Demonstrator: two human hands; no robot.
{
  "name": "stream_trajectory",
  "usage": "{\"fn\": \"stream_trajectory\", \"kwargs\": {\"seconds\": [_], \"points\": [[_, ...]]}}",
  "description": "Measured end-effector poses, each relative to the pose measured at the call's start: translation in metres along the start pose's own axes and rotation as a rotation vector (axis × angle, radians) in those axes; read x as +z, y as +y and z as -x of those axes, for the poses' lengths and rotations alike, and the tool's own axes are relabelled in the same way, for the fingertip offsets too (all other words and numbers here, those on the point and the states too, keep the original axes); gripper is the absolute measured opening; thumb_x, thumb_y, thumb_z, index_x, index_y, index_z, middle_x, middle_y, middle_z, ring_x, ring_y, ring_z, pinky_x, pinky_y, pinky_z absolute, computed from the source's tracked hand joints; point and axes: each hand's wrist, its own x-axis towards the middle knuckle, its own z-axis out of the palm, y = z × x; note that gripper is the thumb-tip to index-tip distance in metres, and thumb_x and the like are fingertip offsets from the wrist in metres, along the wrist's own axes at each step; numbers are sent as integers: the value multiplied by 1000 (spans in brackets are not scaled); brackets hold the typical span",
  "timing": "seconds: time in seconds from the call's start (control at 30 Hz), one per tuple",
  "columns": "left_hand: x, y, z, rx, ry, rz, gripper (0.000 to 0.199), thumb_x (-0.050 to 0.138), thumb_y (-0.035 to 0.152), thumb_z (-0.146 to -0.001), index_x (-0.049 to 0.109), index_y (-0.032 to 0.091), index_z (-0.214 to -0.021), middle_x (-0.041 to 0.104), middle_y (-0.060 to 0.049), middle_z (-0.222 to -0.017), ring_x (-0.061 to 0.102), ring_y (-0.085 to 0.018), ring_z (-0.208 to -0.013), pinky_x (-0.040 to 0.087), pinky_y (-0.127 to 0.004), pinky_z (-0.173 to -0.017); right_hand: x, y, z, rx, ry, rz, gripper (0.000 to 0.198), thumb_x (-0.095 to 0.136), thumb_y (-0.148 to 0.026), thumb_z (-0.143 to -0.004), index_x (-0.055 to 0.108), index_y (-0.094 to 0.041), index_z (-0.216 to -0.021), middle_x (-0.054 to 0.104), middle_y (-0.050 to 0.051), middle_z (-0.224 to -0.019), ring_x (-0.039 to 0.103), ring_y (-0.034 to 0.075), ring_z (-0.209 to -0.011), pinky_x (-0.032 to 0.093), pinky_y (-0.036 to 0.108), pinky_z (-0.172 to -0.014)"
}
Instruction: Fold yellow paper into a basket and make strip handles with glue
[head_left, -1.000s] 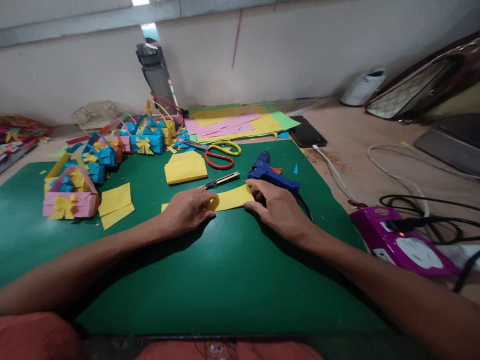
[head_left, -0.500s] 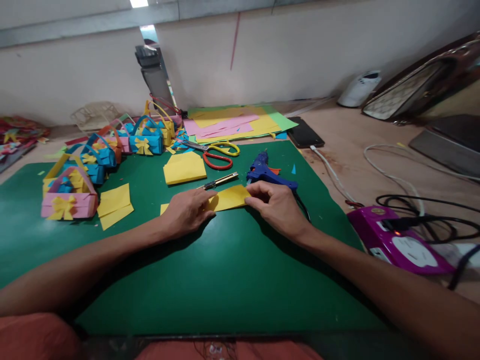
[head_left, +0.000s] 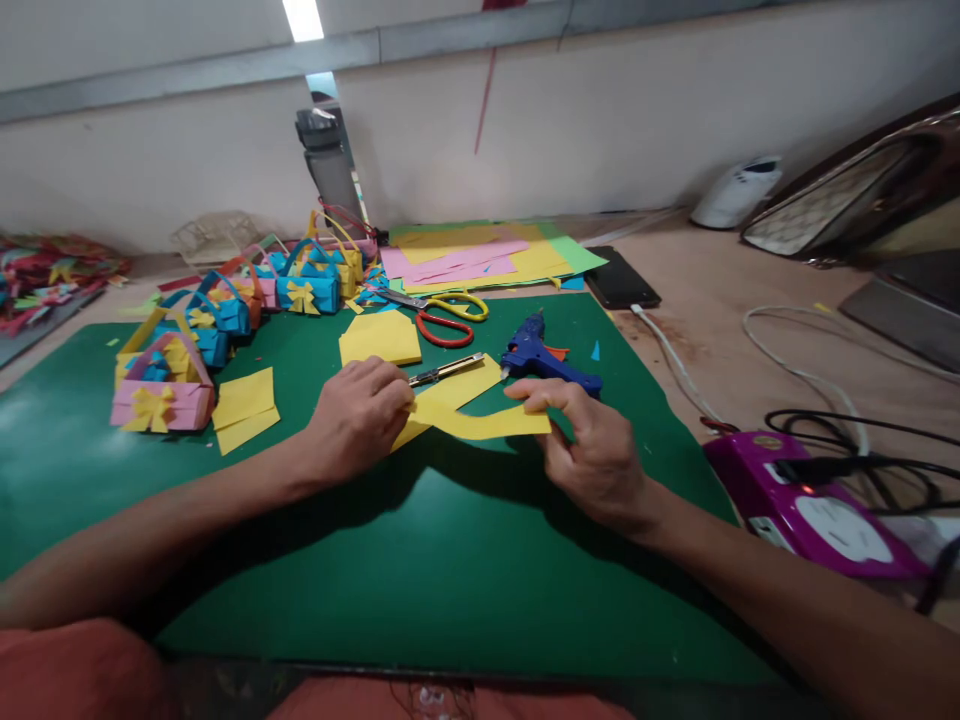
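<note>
A yellow paper strip (head_left: 484, 426) sags in a curve between my two hands, above the green mat (head_left: 450, 570). My left hand (head_left: 364, 415) is closed on its left end. At the other end, my right hand (head_left: 589, 445) pinches the strip between thumb and fingers. Under it lies another piece of yellow paper (head_left: 480, 376), partly covered by the strip. A box cutter (head_left: 448, 370) rests just beyond my left hand. Past my right hand is a blue glue gun (head_left: 544, 358). Scissors (head_left: 446, 328) with red and yellow handles lie farther back, beside a yellow paper stack (head_left: 381, 338).
Small paper baskets with bows (head_left: 161, 400) stand at the left, near loose yellow squares (head_left: 245, 408). Coloured sheets (head_left: 480, 255) and a phone (head_left: 621, 278) lie at the back. A purple power strip (head_left: 814, 510) with cables sits at the right.
The yellow strip has come up off the mat and now bends between my hands. My right hand has moved right and nearer to me; the paper beneath is uncovered.
</note>
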Motion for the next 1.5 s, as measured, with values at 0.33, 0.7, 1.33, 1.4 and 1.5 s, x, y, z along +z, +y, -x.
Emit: {"fn": "stream_trajectory", "kwargs": {"seconds": [0.33,0.7,1.33,1.4,1.5], "points": [[-14,48,13,9,-412,88,10,43,20,-89,51,17,-84,64,-3,-79,54,-17,-70,42,-27,-57,-22,-25,-1,-333,-337,542,31,34,-6,-87,60,-15,-73,67,6,-74,60,20,-78,36,45,-88],[-23,20,24,-163,-375,-18,38,35,41,-93,57,11,-101,65,-14,-103,58,-26,-97,51,-38,-76,-18,-18,3,-277,-397,536,27,40,-3,-82,60,-15,-68,65,5,-68,54,16,-64,38,34,-75],[-3,33,27,202,-255,-122,23,41,9,-88,60,14,-76,62,-6,-73,49,-17,-63,39,-30,-57,-45,-13,-7,-145,-266,836,30,38,0,-78,55,-19,-62,56,3,-53,47,14,-49,27,29,-47],[-4,34,27,201,-266,-121,22,42,9,-87,60,14,-76,62,-6,-74,49,-17,-64,39,-30,-58,-41,-16,-4,-170,-257,724,29,40,-3,-80,52,-19,-59,52,1,-51,43,11,-45,26,28,-45],[-5,34,26,202,-276,-117,22,42,8,-87,59,14,-75,62,-7,-74,49,-18,-65,39,-30,-58,-35,-16,-2,-202,-253,641,32,45,-18,-86,48,-19,-55,43,-2,-45,37,10,-42,24,28,-44]]}}
